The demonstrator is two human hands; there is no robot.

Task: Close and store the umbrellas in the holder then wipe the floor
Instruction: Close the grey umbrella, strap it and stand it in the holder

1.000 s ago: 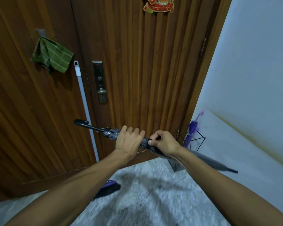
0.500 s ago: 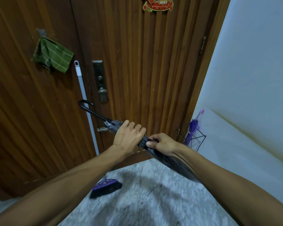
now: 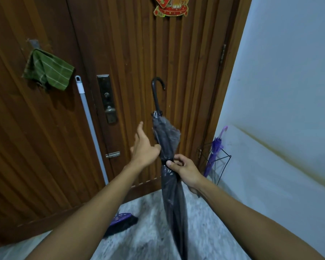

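A closed black umbrella (image 3: 172, 188) stands almost upright in front of the wooden door, its hooked handle at the top and its tip low out of frame. My right hand (image 3: 184, 170) grips it around the tied middle. My left hand (image 3: 144, 149) is open beside the upper folds, fingers spread, thumb touching the fabric. A closed purple umbrella (image 3: 215, 151) stands in a black wire holder (image 3: 223, 162) in the corner at the right wall.
A broom with a grey pole (image 3: 91, 128) leans on the door, its purple head (image 3: 123, 222) on the speckled floor (image 3: 148, 237). A green checked cloth (image 3: 47, 70) hangs on the left door. The lock plate (image 3: 107, 98) is at centre.
The black umbrella swung from lying across to nearly upright, handle up. My left hand let go of it and opened; my right hand kept its grip.
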